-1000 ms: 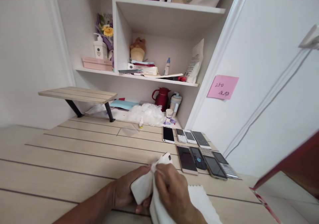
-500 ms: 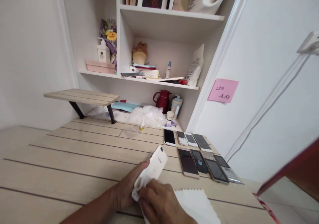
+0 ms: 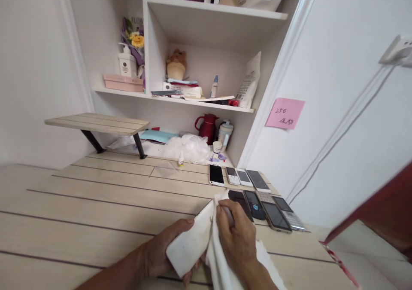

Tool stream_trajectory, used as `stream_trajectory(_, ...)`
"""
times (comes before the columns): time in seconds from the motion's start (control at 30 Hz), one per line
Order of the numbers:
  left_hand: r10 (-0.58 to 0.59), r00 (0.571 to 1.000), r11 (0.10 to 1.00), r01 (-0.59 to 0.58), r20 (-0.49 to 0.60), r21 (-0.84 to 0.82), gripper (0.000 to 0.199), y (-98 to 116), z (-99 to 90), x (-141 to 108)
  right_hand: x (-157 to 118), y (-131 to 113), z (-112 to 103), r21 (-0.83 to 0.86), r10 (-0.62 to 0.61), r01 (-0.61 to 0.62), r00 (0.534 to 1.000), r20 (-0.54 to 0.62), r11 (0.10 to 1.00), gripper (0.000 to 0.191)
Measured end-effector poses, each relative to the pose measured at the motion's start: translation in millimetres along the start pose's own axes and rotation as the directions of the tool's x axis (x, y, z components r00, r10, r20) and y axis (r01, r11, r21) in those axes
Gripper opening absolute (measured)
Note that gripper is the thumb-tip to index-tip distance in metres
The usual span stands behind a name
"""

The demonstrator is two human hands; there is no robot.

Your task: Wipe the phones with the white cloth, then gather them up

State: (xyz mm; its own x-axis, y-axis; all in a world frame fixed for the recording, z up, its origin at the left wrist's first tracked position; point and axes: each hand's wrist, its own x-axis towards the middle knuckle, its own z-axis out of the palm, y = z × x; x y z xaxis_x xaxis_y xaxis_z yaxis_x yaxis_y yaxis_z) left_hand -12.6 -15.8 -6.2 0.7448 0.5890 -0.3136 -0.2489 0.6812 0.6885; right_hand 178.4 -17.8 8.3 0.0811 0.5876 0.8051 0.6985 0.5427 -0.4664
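My left hand [image 3: 169,247] is closed round the edges of a white smartphone [image 3: 191,242], thumb on one side and fingertips showing at the other. The phone is tilted above the table with its pale back towards me. In my right hand [image 3: 236,234] a white cloth [image 3: 214,255] is bunched and pressed against the phone's upper right end, covering that corner. The rest of the cloth hangs down below the hand and over the table. Just beyond the right hand lies a dark-screened phone [image 3: 240,199], partly hidden by hand and cloth.
Several phones lie in two rows at the table's right, among them a white one [image 3: 216,175]. A small bottle [image 3: 180,159] and a clear film [image 3: 165,169] lie farther back. A raised wooden stand [image 3: 99,123] is at left; a red jug [image 3: 207,126] stands under the shelves.
My right hand, with the cloth, has moved from the phone's lower end up to its upper right end. The lower back is now uncovered. The view has shifted slightly.
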Motion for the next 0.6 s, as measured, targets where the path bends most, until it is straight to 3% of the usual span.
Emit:
stream_trajectory(0.33,0.091,0.996,0.994,-0.089,0.027,-0.061,0.066,5,4.4,-4,-3,3,2,-0.166,0.184,-0.167,0.979,0.089,0.972,0.016)
stream_trajectory(0.47,0.053,0.998,0.999,-0.053,-0.016,-0.002,0.065,0,4.6,-4,-3,-1,0,-0.045,0.135,-0.133,0.990,0.041,0.990,0.016)
stream_trajectory(0.6,0.053,0.998,0.995,-0.052,0.014,-0.086,0.066,-3,10.0,2,-12,-14,3,0.108,-0.019,0.004,0.990,0.140,0.994,0.014)
